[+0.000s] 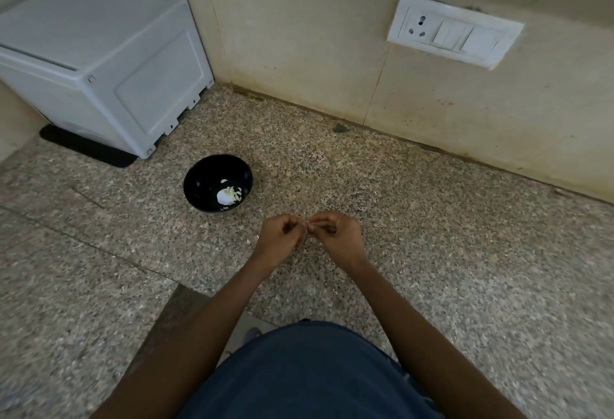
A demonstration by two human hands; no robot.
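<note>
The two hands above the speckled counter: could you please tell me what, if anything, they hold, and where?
The left hand and right hand pinch one tiny pale piece between their fingertips, one at each end; too small to identify.

Black bowl [217,182], white pieces [228,195]; speckled granite counter [432,219].

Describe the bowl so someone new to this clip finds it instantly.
Start at the white appliance at the counter's back left. Just in front of it, beyond the left hand, sits the bowl. It alone is round and black, with white pieces inside.
</note>
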